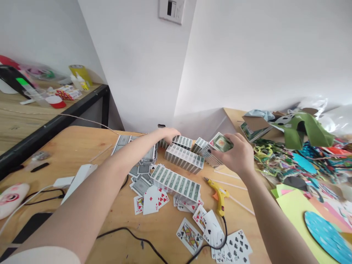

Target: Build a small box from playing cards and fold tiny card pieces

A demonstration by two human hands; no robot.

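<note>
Rows of small green-and-white card boxes stand on the wooden table, one long row [176, 183] in front and another row [184, 157] behind it. My right hand [238, 152] has its thumb and fingers around the end of a stack of card boxes [222, 142] at the right, whose green face shows. At the back, my left hand [171, 134] reaches over the row of boxes beside the wall; its fingers are mostly hidden, so its hold cannot be made out. Grey-backed cards [141, 185] lie left of the rows.
A yellow glue gun [220, 194] with a black cable lies right of centre among loose playing cards [189, 234]. White sticks lie near it. Craft scraps [288, 161] fill the right side. A white box [79, 179] and a pink mouse [13, 200] are at left.
</note>
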